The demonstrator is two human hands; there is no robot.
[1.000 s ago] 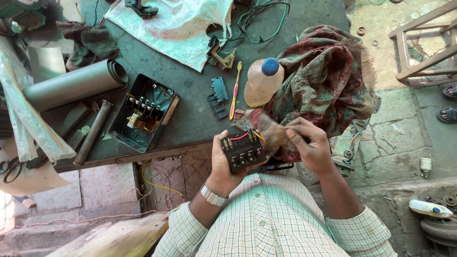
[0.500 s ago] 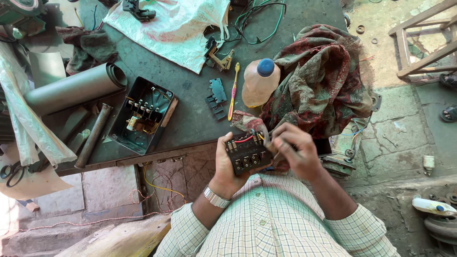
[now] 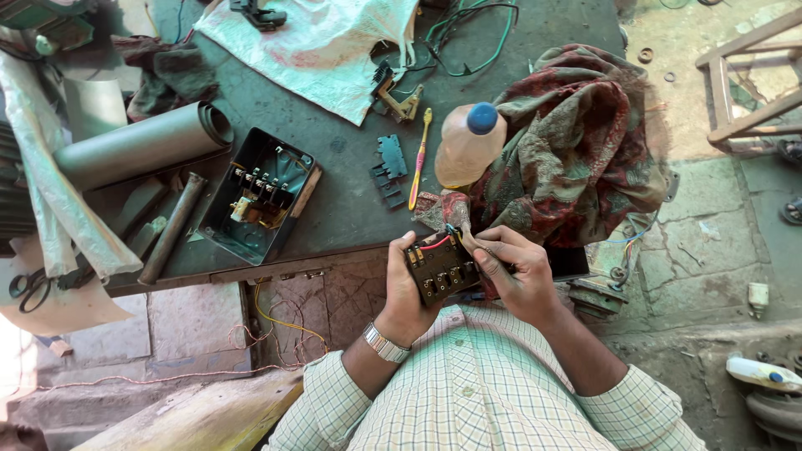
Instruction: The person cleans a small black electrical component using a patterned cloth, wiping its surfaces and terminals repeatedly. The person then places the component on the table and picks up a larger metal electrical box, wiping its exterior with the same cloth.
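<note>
My left hand (image 3: 404,288) grips a small black electrical block (image 3: 440,267) with brass terminals and red and blue wires, held over the bench's front edge. My right hand (image 3: 514,267) is against the block's right side, its fingers pinched at the wires near the top corner. A metal watch is on my left wrist. A red patterned cloth (image 3: 568,142) lies just behind my hands. Whether the right fingers hold a small tool cannot be made out.
On the dark bench (image 3: 342,200) lie an open black switch box (image 3: 261,194), a grey rolled sheet (image 3: 146,146), a metal pipe (image 3: 173,227), a yellow toothbrush (image 3: 418,159), a plastic bottle with blue cap (image 3: 468,146), black comb-like parts (image 3: 389,169), a white sack (image 3: 317,42). Scissors (image 3: 32,286) far left.
My hands have shifted slightly with the block. The right hand has moved in from the block's right to close against its top corner at the wires.
</note>
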